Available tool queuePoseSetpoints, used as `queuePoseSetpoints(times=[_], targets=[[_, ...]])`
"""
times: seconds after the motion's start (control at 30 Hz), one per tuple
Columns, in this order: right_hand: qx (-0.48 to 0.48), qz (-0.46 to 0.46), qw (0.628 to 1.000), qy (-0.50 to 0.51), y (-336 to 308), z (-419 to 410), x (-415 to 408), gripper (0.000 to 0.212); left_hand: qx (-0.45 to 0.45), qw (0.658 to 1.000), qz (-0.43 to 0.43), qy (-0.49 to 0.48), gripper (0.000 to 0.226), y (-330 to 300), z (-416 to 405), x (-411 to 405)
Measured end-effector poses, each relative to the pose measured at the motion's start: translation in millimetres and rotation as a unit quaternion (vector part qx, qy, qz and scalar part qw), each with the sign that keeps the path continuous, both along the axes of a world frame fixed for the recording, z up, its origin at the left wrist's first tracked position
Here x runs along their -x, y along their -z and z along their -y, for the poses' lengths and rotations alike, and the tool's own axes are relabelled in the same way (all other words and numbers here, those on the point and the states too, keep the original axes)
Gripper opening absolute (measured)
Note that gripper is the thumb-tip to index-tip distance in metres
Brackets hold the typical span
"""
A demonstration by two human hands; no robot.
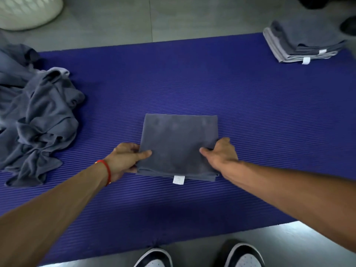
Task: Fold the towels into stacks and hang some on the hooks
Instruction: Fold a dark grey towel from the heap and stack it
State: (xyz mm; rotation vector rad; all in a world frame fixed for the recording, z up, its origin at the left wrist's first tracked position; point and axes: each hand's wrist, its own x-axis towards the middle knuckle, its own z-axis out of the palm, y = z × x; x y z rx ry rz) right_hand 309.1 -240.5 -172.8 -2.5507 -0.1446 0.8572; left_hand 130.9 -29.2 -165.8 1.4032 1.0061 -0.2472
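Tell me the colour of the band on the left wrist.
Red; the wristband shows plainly in the head view.

Your clearest lane is the bare blue mat (192,78) stretching beyond the folded towel (178,145), open right across to the far edge. To your left, the heap of unfolded grey towels (36,116) crowds that side of the mat and spills past its edge. At the far right corner, the stack of folded towels (302,43) takes up that spot. A white laundry basket (28,10) stands on the floor past the far left. Between towel and stack, the mat lies open.
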Motion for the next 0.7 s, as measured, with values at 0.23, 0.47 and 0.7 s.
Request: queuePoseSetpoints(times=[0.23, 0.47, 0.7], targets=[[-0.178, -0.119, 0.977, -0.007, -26.2, 11.3, -20.3, 0.03, 0.035, 0.997, 0.047, -0.04, 0.041, -53.0, 0.2, -33.3], [-0.296, -0.106, 0.949, 0.034, -124.4, 34.0, -123.5, 0.063, 0.004, 0.992, 0.125, -0.004, 0.057, -153.6, 10.9, -104.2], [-0.342, -0.105, 0.934, -0.009, -232.2, 74.3, -179.6, 0.053, -0.058, 0.977, 0.193, 0.066, 0.066, -243.5, 41.9, -171.6]])
